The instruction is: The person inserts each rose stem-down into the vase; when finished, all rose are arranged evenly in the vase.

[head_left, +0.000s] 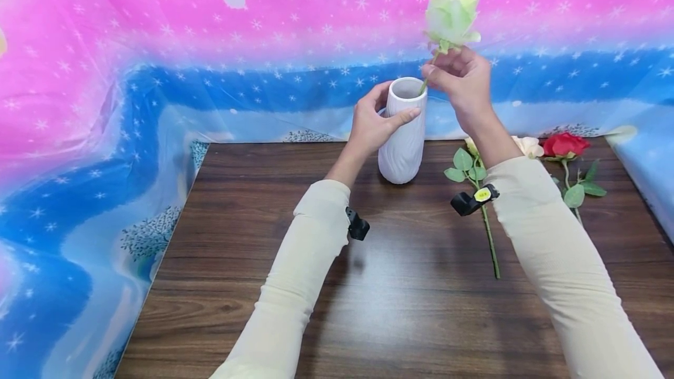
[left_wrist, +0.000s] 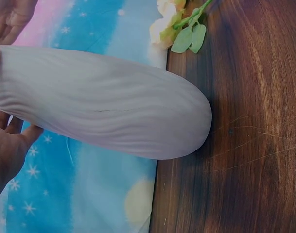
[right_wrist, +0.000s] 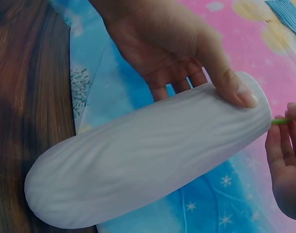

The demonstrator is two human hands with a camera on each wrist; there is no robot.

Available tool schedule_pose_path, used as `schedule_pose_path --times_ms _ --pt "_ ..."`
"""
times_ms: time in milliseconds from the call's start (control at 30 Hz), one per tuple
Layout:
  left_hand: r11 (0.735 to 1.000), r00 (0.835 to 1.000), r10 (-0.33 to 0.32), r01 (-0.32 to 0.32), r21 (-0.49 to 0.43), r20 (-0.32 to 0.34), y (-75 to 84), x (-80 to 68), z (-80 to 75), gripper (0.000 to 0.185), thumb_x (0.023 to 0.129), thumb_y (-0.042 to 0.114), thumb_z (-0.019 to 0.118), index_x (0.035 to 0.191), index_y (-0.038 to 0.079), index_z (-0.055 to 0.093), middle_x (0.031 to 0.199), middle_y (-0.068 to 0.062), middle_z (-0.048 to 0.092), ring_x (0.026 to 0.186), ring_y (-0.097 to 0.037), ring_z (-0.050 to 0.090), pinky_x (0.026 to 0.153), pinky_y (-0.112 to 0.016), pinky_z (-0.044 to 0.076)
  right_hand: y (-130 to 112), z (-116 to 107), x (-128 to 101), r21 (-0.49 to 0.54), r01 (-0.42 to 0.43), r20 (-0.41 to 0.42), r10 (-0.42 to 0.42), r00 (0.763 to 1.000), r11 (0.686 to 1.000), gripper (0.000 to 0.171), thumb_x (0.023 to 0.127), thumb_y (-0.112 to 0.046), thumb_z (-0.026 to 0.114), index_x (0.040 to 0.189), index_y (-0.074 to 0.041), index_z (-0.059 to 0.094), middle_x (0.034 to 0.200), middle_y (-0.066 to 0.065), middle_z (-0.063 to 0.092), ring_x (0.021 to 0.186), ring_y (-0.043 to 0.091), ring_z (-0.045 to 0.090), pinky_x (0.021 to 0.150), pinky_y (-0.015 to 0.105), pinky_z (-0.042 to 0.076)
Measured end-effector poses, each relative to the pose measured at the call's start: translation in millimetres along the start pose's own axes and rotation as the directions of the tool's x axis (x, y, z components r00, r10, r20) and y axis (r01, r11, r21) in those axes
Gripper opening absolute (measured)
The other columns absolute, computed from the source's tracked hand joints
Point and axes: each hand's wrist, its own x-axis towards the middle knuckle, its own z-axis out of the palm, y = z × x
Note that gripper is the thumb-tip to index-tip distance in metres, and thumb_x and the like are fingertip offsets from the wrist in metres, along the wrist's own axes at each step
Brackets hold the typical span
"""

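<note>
Vase (head_left: pixel 402 148) is gripped near its rim by the left hand (head_left: pixel 371 121), at the far part of the counter (head_left: pixel 253 209); whether its base is lifted cannot be told. Green-white rose (head_left: pixel 451 19) is held above the mouth, its stem (head_left: pixel 423 83) pinched by the right hand (head_left: pixel 466 78), lower end inside the rim. Insertion is judged begun but unfinished. Red rose (head_left: pixel 566 145), cream rose (head_left: pixel 528 146) and yellowish flower (head_left: pixel 471 146) are seen on the counter, not yet placed.

Snowflake-print backdrop (head_left: pixel 295 10), dark brown table (head_left: pixel 210 250)
Backdrop pink up top, blue lower, behind table's far edge; table wood-grained, glare near middle
</note>
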Motion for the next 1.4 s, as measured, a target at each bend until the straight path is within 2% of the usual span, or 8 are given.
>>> schedule_pose_path --times_ms 167,267,567,833,967,1200,1400 --pt "1.0 1.0 0.01 -0.01 0.005 -0.001 0.1 -0.2 -0.7 0.065 0.084 0.022 0.085 0.141 0.008 0.057 0.13 -0.012 0.069 0.12 -0.02 0.068 0.097 -0.027 0.057 -2.2 0.2 -0.2 0.057 -0.059 -0.021 0.06 0.998 0.997 0.02 0.087 0.006 0.072 0.089 -0.013 0.076 0.076 -0.004 0.077 0.072 0.008 0.073 0.069 0.021 0.061" --pt "1.0 1.0 0.015 -0.015 0.005 -0.003 0.2 0.0 -0.6 0.065 0.084 0.022 0.085 0.141 0.008 0.058 0.129 -0.012 0.07 0.12 -0.02 0.068 0.097 -0.027 0.057 -1.6 0.6 -0.6 0.048 -0.073 -0.018 0.074 0.997 0.996 0.022 0.086 0.008 0.071 0.089 -0.013 0.077 0.079 -0.005 0.078 0.075 0.007 0.073 0.072 0.02 0.06" --pt "1.0 1.0 -0.001 0.001 -0.011 0.004 0.0 0.2 -0.9 0.062 0.084 0.021 0.084 0.138 0.006 0.058 0.13 -0.013 0.069 0.121 -0.022 0.067 0.101 -0.03 0.056 1.3 0.0 -3.7 0.036 -0.013 0.001 0.013 1.0 0.999 0.025 0.086 0.012 0.07 0.085 -0.012 0.074 0.076 -0.005 0.075 0.072 0.007 0.07 0.071 0.021 0.061" --pt "1.0 1.0 0.006 -0.006 -0.008 0.011 -0.5 -0.3 -0.1 0.06 0.085 0.022 0.083 0.138 0.007 0.057 0.13 -0.012 0.069 0.12 -0.02 0.067 0.102 -0.029 0.055 1.4 -1.8 -5.1 -0.003 -0.009 -0.005 0.009 1.0 1.0 0.027 0.085 0.013 0.069 0.085 -0.013 0.075 0.077 -0.006 0.075 0.075 0.007 0.07 0.074 0.02 0.06" --pt "1.0 1.0 0.003 -0.003 -0.003 0.007 -0.4 -0.3 -0.3 0.061 0.085 0.023 0.083 0.138 0.008 0.057 0.129 -0.012 0.069 0.12 -0.02 0.067 0.103 -0.029 0.055 -1.2 -5.1 -8.7 -0.025 -0.006 0.017 0.006 1.0 1.0 0.021 0.086 0.011 0.07 0.089 -0.009 0.075 0.081 -0.005 0.076 0.077 0.008 0.07 0.076 0.019 0.059" --pt "1.0 1.0 -0.011 0.011 0.005 0.003 0.6 -0.8 -1.0 0.062 0.085 0.025 0.084 0.139 0.009 0.057 0.131 -0.011 0.069 0.122 -0.019 0.066 0.104 -0.03 0.055 -5.7 -20.7 -25.7 -0.132 -0.009 0.103 0.023 0.994 0.991 0.017 0.089 0.006 0.069 0.097 -0.008 0.075 0.089 -0.005 0.077 0.082 0.007 0.072 0.076 0.018 0.06" --pt "1.0 1.0 -0.02 0.02 0.015 0.001 0.1 -0.7 -0.3 0.062 0.085 0.025 0.084 0.138 0.01 0.058 0.131 -0.011 0.069 0.122 -0.018 0.067 0.105 -0.03 0.054 -5.9 -48.9 -44.7 -0.251 -0.028 0.148 0.067 0.987 0.968 0.021 0.092 0.004 0.067 0.103 -0.012 0.074 0.094 -0.008 0.077 0.088 0.004 0.073 0.079 0.015 0.059"
